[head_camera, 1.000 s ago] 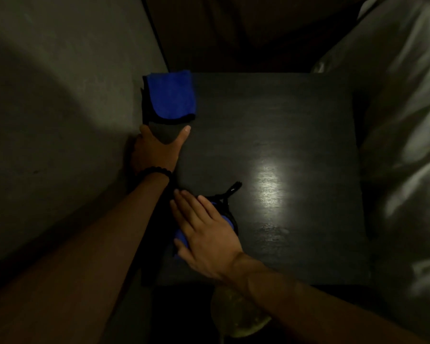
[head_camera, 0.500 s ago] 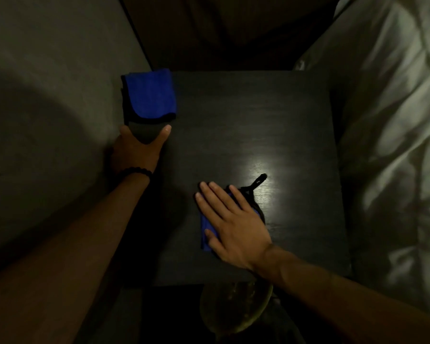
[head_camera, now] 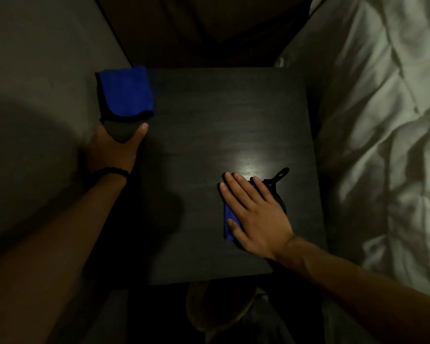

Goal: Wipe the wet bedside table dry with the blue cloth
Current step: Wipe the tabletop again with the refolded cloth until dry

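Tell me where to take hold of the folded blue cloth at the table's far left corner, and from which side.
Take the folded blue cloth by its near, black-trimmed edge, coming from the near side. That rounded edge faces the person and hangs over the grey piece held by the left hand, so fingers could probably slip under it there; the wall crowds its left side.

Two cloths, two hands, one table.
You have two blue cloths on the table (head_camera: 209, 115): one (head_camera: 127, 91) at its far left corner, one (head_camera: 230, 219) near its right edge. You show two hands, left (head_camera: 114, 147) and right (head_camera: 256, 214), and one bracelet (head_camera: 111, 172). One bed (head_camera: 382, 120).
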Available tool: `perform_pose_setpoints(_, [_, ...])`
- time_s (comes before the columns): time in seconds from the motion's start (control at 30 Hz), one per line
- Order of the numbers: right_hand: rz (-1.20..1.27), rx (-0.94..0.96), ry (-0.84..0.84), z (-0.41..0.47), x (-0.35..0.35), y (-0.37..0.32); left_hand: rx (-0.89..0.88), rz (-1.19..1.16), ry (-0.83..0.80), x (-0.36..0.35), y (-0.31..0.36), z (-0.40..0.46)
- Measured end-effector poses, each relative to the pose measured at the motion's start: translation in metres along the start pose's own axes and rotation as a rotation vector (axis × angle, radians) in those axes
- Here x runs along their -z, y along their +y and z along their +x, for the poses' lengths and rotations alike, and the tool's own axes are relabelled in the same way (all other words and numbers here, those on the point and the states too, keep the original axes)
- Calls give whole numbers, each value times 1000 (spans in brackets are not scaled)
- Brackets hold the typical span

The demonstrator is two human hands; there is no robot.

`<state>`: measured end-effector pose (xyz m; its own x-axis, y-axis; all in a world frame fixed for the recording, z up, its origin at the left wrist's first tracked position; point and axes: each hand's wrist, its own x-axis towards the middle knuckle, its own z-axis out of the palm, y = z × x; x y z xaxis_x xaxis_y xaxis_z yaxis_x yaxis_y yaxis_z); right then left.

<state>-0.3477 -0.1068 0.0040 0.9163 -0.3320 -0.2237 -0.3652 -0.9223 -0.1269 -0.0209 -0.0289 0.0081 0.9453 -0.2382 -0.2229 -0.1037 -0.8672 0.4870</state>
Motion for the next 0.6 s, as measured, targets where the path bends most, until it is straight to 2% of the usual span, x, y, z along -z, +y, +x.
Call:
perform_pose_setpoints(0.3, [-24, -26, 35, -19, -5, 32, -14, 8, 52, -1, -2, -1])
perform_pose_setpoints(0.6, [-16, -209, 65, -34, -13, 37, 3, 56, 55, -2, 0, -3])
